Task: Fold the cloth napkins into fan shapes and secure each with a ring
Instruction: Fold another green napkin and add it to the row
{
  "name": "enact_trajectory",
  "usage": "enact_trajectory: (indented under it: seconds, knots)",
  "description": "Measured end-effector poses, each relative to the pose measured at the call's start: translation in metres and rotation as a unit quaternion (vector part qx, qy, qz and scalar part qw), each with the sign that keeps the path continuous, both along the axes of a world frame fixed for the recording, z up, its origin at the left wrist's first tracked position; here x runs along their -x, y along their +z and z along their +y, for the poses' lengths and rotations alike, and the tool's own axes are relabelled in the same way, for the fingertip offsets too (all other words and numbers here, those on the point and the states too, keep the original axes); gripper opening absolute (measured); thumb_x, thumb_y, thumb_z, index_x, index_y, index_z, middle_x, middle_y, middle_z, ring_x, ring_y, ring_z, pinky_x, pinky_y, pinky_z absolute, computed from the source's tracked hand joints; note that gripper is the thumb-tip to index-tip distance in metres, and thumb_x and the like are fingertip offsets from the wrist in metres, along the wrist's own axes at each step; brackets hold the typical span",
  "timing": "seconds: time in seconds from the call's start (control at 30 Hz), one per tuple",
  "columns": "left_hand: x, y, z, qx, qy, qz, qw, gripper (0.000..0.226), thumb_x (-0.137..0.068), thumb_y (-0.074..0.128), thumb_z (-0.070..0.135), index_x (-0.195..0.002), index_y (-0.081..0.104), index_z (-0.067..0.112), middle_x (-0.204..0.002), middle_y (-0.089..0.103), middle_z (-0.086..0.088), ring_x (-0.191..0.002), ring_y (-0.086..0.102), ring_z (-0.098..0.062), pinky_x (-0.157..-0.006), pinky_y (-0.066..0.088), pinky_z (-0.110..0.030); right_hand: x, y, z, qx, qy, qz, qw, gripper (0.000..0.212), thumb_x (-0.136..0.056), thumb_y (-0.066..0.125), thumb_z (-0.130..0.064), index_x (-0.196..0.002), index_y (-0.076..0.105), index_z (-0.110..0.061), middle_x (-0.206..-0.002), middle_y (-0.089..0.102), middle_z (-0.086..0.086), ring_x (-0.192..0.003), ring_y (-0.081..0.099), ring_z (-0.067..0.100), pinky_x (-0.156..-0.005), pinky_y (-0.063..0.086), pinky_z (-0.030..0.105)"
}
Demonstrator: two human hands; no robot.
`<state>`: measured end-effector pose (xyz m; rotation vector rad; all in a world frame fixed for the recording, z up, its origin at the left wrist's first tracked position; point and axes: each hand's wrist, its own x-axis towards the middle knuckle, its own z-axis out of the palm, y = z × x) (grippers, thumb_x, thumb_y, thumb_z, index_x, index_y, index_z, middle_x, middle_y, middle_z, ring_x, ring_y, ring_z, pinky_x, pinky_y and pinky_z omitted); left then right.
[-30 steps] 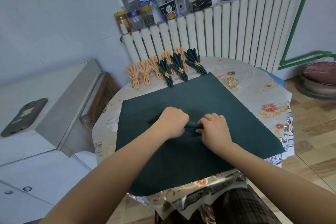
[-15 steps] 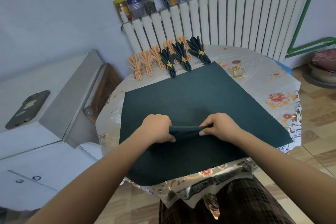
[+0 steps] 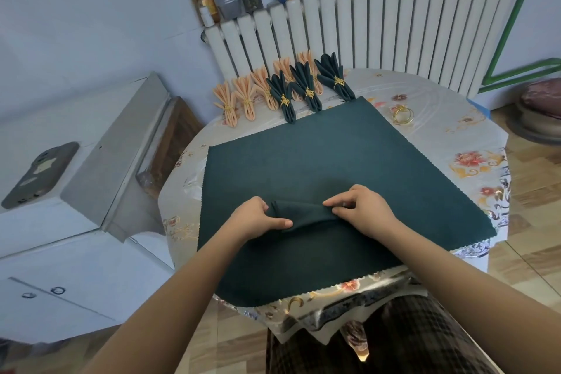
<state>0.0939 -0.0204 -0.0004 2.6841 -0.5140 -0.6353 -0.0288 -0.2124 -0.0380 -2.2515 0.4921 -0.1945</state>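
A dark green cloth napkin (image 3: 328, 161) lies spread flat over the round table (image 3: 449, 143). At its middle a raised pleat (image 3: 303, 214) is pinched up. My left hand (image 3: 255, 218) grips the pleat's left end and my right hand (image 3: 361, 211) pinches its right end. A loose gold napkin ring (image 3: 403, 114) lies on the table beyond the napkin's far right corner. Along the far edge stand finished fans held by gold rings: three dark green ones (image 3: 306, 91) in front of several peach ones (image 3: 243, 97).
A white radiator (image 3: 394, 27) rises behind the table, with jars and bottles (image 3: 230, 0) on its top. A white cabinet with a dark phone (image 3: 39, 173) stands to the left. A stool with a cushion (image 3: 540, 106) is at the far right.
My hands have moved apart along the napkin's middle, stretching the pinched fold into a longer pleat. The camera has tilted down and nearer.
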Motion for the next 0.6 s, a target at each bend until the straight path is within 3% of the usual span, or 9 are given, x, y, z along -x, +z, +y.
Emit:
enact_trajectory:
  seconds: [0.1,0.2,0.27,0.37,0.47,0.6]
  knots:
    - [0.001,-0.001,-0.003,-0.023,-0.041,-0.127,0.991,0.061,-0.065,0.079,0.053,-0.107,0.045,0.023,-0.106,0.051,0.005,-0.103,0.048,-0.018,-0.082,0.038,-0.033,-0.002,0.003,0.001,-0.018,-0.005,-0.008,1.000,0.018,-0.085,0.066,-0.023,-0.087,0.072,-0.039,-0.087,0.049,-0.012,-0.084,0.053,0.010,-0.082,0.038,0.024]
    - [0.009,-0.003,-0.002,0.030,-0.230,-0.257,0.938,0.037,-0.078,0.074,0.032,-0.111,0.059,0.028,-0.117,0.049,0.005,-0.115,0.039,-0.015,-0.102,0.020,-0.032,0.003,-0.001,0.003,0.129,0.021,-0.022,0.991,0.018,-0.090,0.061,-0.026,-0.094,0.073,-0.038,-0.092,0.050,-0.013,-0.089,0.048,0.011,-0.084,0.026,0.027]
    - [0.016,-0.006,0.002,0.063,-0.319,-0.272,0.906,0.020,-0.089,0.063,0.025,-0.108,0.066,0.027,-0.116,0.055,0.009,-0.117,0.043,-0.012,-0.102,0.017,-0.027,0.006,-0.008,0.006,0.260,0.049,-0.099,0.959,0.021,-0.085,0.063,-0.016,-0.092,0.075,-0.032,-0.088,0.056,-0.009,-0.087,0.051,0.020,-0.080,0.024,0.030]
    - [0.015,-0.012,0.006,0.076,-0.331,-0.261,0.904,0.027,-0.090,0.056,0.046,-0.110,0.063,0.029,-0.117,0.058,0.014,-0.116,0.047,-0.006,-0.097,0.018,-0.020,0.010,-0.013,0.006,0.336,0.094,-0.175,0.921,0.021,-0.072,0.061,-0.019,-0.083,0.077,-0.025,-0.079,0.061,-0.009,-0.076,0.056,0.023,-0.070,0.036,0.032]
    - [0.011,-0.011,0.002,0.047,-0.373,-0.299,0.877,0.037,-0.083,0.065,0.048,-0.111,0.063,0.025,-0.114,0.062,0.011,-0.110,0.053,-0.010,-0.097,0.025,-0.021,0.011,-0.012,-0.002,0.373,0.147,-0.166,0.901,0.023,-0.077,0.058,-0.032,-0.090,0.076,-0.027,-0.081,0.061,-0.012,-0.079,0.055,0.020,-0.071,0.041,0.032]
    - [0.011,-0.008,-0.005,0.007,-0.412,-0.334,0.848,0.032,-0.076,0.068,0.034,-0.103,0.069,0.017,-0.094,0.071,0.001,-0.088,0.064,-0.021,-0.090,0.045,-0.030,0.007,-0.010,-0.010,0.415,0.194,-0.147,0.877,0.033,-0.065,0.080,-0.044,-0.093,0.076,-0.026,-0.077,0.061,-0.010,-0.078,0.054,0.017,-0.076,0.035,0.028]
